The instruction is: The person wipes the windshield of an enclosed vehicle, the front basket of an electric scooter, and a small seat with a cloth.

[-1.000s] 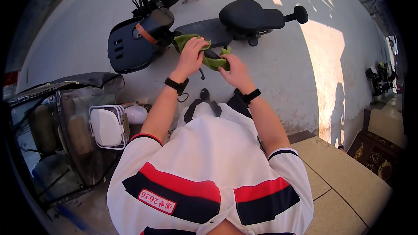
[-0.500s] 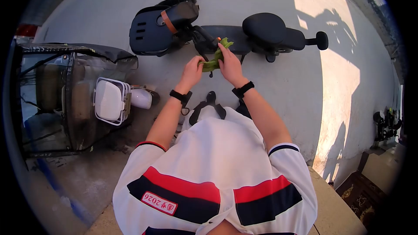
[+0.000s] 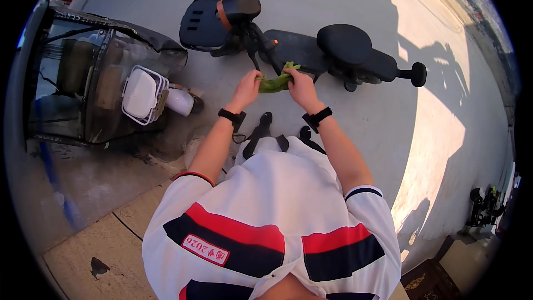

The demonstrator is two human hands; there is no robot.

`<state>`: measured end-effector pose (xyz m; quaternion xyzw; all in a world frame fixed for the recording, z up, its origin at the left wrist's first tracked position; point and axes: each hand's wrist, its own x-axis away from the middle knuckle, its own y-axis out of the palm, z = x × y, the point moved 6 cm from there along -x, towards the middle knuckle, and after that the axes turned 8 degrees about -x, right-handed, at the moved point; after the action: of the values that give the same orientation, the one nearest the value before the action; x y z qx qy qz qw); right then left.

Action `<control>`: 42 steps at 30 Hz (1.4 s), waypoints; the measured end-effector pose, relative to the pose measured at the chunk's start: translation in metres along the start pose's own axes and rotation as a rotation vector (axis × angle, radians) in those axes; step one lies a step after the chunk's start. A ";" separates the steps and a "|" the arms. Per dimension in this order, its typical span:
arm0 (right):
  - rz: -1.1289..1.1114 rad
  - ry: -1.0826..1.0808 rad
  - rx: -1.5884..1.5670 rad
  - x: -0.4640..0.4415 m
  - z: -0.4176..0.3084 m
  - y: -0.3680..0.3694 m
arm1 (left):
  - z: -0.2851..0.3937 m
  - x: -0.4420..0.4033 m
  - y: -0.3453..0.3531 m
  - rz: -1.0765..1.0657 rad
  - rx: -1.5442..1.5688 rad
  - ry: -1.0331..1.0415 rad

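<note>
A green cloth (image 3: 273, 84) hangs between my two hands, its middle bunched and slightly sagging. My left hand (image 3: 246, 90) is closed on its left end, with the fingertips pinched together. My right hand (image 3: 303, 90) grips it near the other end, and a loose green corner pokes out above the fingers. Just beyond the cloth stands a black electric scooter (image 3: 294, 50); whether the cloth touches it I cannot tell. Each wrist has a black strap around it.
At left stands a vehicle with a dark frame and clear cover (image 3: 72, 78), with a white basket-like seat (image 3: 145, 94) on its near side. More dark vehicle parts (image 3: 486, 206) show at far right. Pale concrete (image 3: 366, 128) lies under the scooter, partly sunlit.
My right hand has come lower, level with the left, and the cloth now spans sideways between them. The view has shifted, so the scooter's seat appears further right.
</note>
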<state>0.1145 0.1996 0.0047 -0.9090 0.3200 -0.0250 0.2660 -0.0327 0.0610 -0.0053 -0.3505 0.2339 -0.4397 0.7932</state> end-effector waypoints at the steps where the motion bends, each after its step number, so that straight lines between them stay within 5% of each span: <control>1: 0.005 -0.025 -0.004 0.002 0.002 -0.001 | 0.000 0.002 0.000 0.008 -0.003 -0.016; 8: 0.093 -0.189 -0.002 0.011 -0.014 -0.006 | -0.002 0.031 -0.009 0.055 0.058 -0.220; 11: 0.214 -0.323 0.079 0.008 -0.029 -0.007 | -0.012 0.047 -0.019 0.232 -0.029 -0.142; 20: 0.288 -0.248 -0.034 -0.031 -0.049 0.003 | -0.066 0.047 -0.069 0.287 0.216 -0.522; 29: 0.204 -0.241 0.108 -0.071 -0.066 0.040 | -0.103 -0.010 -0.110 0.412 0.324 -0.270; 38: 0.212 -0.085 0.201 -0.091 -0.054 0.055 | -0.125 -0.068 -0.122 0.181 0.442 -0.338; 42: 0.247 -0.019 0.183 -0.094 -0.055 0.054 | -0.122 -0.081 -0.099 0.141 0.489 -0.198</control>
<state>-0.0027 0.1942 0.0363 -0.8349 0.4230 -0.0125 0.3518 -0.2094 0.0519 -0.0032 -0.1728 0.0659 -0.3902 0.9020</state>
